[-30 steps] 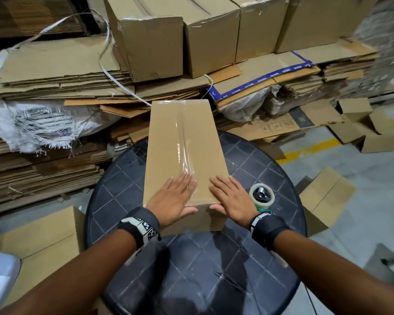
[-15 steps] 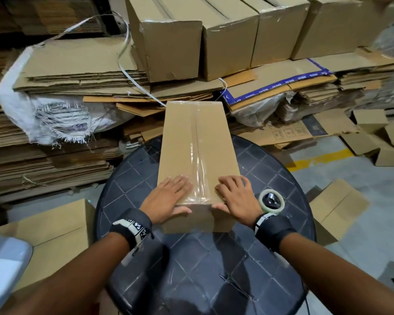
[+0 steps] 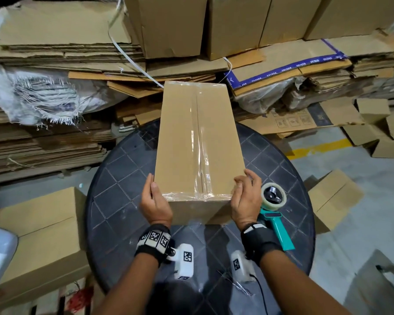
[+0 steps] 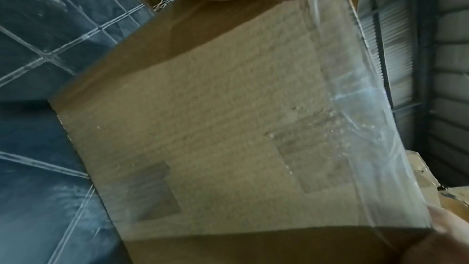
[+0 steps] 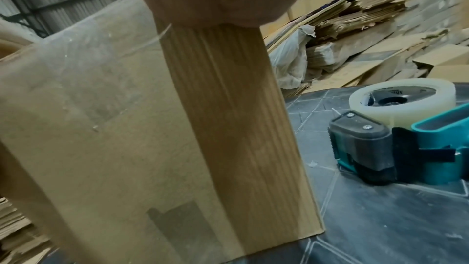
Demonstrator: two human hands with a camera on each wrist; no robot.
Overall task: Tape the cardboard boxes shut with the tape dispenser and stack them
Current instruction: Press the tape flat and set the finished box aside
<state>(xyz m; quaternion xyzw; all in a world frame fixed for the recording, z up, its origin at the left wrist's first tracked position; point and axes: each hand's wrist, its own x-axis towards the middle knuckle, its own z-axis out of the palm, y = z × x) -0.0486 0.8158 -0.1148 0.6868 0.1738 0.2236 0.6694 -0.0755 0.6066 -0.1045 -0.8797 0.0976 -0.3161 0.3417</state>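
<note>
A: Where the top seam is concerned, the cardboard box [image 3: 198, 142] is entered as sealed: clear tape is run along it and folded over the near end.

B: Location?

A: Lengthwise on the round black table [image 3: 114, 201], gripped at its near corners, the left hand [image 3: 154, 201] and right hand [image 3: 245, 198] each curled round a side (underside not seen).

B: Tape dispenser [image 3: 274, 210]?

A: Laid down just beside the right hand, untouched.

B: Outstanding?

A: Stacking is judged pending; the loose box [image 3: 332, 198] on the floor cannot be called taped or untaped.
</note>
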